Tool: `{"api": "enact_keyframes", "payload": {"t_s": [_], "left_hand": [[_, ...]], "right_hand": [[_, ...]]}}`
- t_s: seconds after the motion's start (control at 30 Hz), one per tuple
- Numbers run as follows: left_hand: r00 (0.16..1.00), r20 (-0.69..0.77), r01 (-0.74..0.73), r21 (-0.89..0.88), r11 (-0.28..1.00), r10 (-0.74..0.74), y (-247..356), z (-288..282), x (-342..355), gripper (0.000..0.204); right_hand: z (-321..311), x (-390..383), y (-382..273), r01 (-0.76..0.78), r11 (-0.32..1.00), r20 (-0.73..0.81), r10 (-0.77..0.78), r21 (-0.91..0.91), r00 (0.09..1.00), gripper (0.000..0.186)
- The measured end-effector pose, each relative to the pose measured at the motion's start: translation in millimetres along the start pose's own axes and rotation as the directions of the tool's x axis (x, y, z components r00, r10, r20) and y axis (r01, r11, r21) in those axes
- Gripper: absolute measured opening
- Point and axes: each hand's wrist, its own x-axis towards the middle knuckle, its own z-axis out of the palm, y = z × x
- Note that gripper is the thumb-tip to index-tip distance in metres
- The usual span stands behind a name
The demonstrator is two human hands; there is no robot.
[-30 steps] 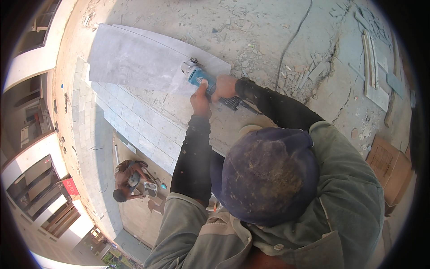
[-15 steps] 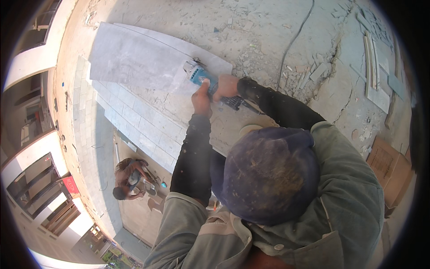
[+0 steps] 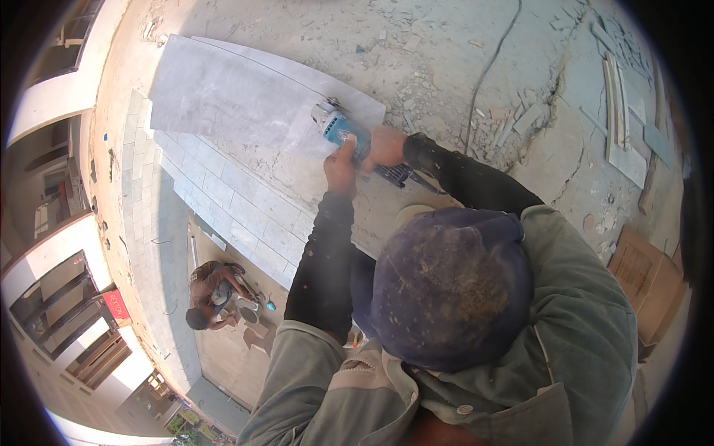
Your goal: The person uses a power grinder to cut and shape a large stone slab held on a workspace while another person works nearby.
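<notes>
A blue angle grinder (image 3: 336, 128) with a silver head lies in both my hands. My left hand (image 3: 341, 169) is closed on its body from the near side. On the right, my right hand (image 3: 385, 146) wraps the grinder's rear part, and the black handle end sticks out below it. The grinder's head is over the near right part of a large grey slab (image 3: 223, 93), close to a long dark line across it. Its disc is mostly hidden, so I cannot tell whether it touches the slab.
Laid grey tiles (image 3: 223, 197) run along the slab's near left side. A co-worker (image 3: 210, 293) crouches beyond my left forearm. A dark cable (image 3: 487, 74) crosses the dusty ground, among rubble (image 3: 513, 123). Offcut strips (image 3: 619, 111) and a cardboard box (image 3: 645, 282) lie at the right.
Both hands and the grinder have shifted slightly to the right across the slab. The grip looks the same.
</notes>
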Motion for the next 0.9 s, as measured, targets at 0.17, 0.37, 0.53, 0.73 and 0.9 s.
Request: {"api": "enact_keyframes", "payload": {"t_s": [0.17, 0.37, 0.53, 0.73, 0.9], "left_hand": [[0.999, 0.005, -0.032, -0.029, 0.999, 0.032, -4.8, 3.1, -6.5, 0.035], [0.999, 0.013, -0.04, 0.007, 0.999, 0.04, -14.4, 3.4, -7.5, 0.038], [0.999, 0.018, -0.042, 0.024, 0.999, 0.042, -17.6, 2.2, -12.3, 0.04], [0.999, 0.022, -0.038, 0.02, 0.999, 0.038, -23.4, 3.5, -12.5, 0.037], [0.999, 0.027, -0.029, 0.049, 0.998, 0.028, -16.4, 3.9, -12.5, 0.037]], "right_hand": [[2.0, -11.2, -0.2, -0.005, 1.0, -0.008, 0.006, 0.029, 1.0, 0.053], [11.6, -11.1, 14.6, 0.069, 0.997, -0.081, -0.068, 0.016, 0.994, 0.06], [8.9, -20.9, 8.0, 0.042, 0.999, -0.04, -0.041, 0.028, 0.998, 0.064], [7.3, -28.3, 9.4, 0.034, 0.999, -0.03, -0.033, 0.023, 0.999, 0.052], [9.7, -20.0, 13.4, 0.068, 0.996, -0.027, -0.067, 0.059, 0.997, 0.063]]}}
